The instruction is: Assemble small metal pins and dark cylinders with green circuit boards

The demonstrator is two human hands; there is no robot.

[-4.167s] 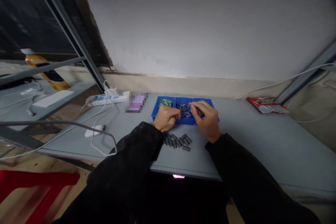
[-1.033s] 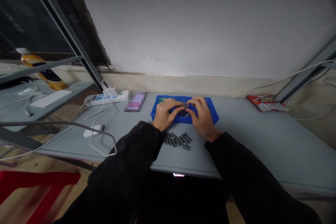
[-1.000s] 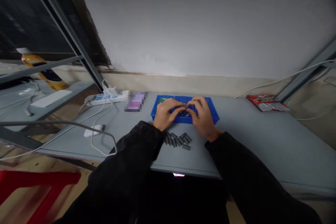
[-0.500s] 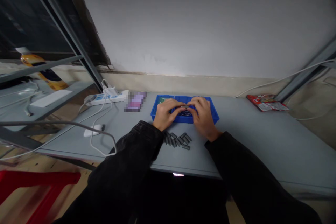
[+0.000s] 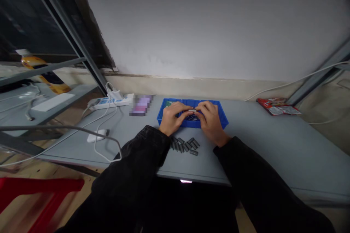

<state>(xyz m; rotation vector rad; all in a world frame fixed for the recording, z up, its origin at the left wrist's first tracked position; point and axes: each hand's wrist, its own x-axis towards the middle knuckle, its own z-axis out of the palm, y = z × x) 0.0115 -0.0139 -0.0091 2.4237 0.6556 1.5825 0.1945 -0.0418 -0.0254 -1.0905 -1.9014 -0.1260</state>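
Note:
Both hands hover over a blue divided tray (image 5: 224, 118), fingertips facing each other. Between them they pinch a small grey piece (image 5: 192, 110), too small to name exactly. My left hand (image 5: 172, 116) grips its left end with thumb and fingers; my right hand (image 5: 211, 119) has the other end. Small metal pins (image 5: 193, 118) lie in the tray's middle compartment, and something green (image 5: 169, 103) shows in the left one, partly behind my left hand. Below the tray, several dark grey cylinders (image 5: 187, 146) lie loosely grouped on the desk, some partly behind my left sleeve.
On the grey desk (image 5: 254, 145), a blurred purple-pink item (image 5: 141, 105) and a white power strip (image 5: 125, 101) lie to the left. White cables loop near a white plug-like object (image 5: 97, 135). A red packet (image 5: 279, 107) lies at the right; a red stool (image 5: 41, 185) stands lower left.
The piece between my fingertips now shows a lighter, brighter face, as if turned slightly. My hands have barely shifted, and the cylinders on the desk lie as before.

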